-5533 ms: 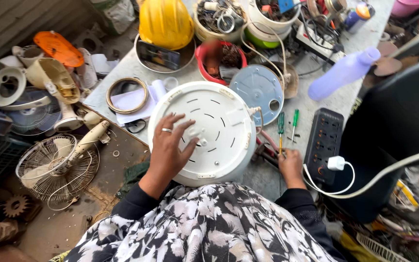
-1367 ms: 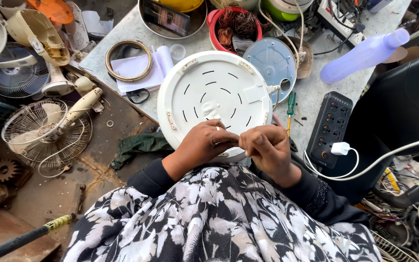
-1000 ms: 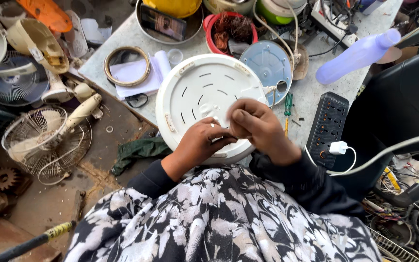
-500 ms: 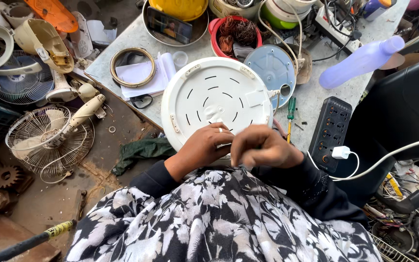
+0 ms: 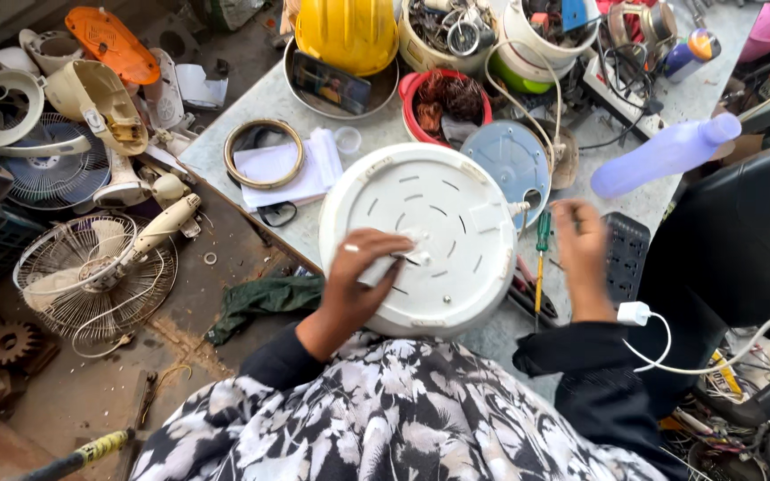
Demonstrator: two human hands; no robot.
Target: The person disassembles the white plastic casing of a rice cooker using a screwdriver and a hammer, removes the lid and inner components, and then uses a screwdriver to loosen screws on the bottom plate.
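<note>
A white round appliance base (image 5: 443, 214) lies upside down on the grey worktop (image 5: 670, 98), its slotted underside facing me. My left hand (image 5: 358, 285) rests on its near left part, fingers pinched on a small white part (image 5: 380, 267) of the underside. My right hand (image 5: 581, 254) is blurred and off the base, to its right, fingers apart and holding nothing. It hovers between a green-handled screwdriver (image 5: 543, 233) and a black power strip (image 5: 626, 258).
Behind the base stand a grey-blue disc (image 5: 510, 156), a red bowl of wire (image 5: 447, 102), a yellow helmet (image 5: 345, 31) and a purple bottle (image 5: 661, 160). A metal ring (image 5: 263, 153) lies left. Fan grilles (image 5: 91, 276) and a green cloth (image 5: 265, 298) cover the floor; a black chair (image 5: 741, 240) stands right.
My right hand has left the base's underside and swung right toward the screwdriver. My left hand stays on the base, which sits lower and more central in view.
</note>
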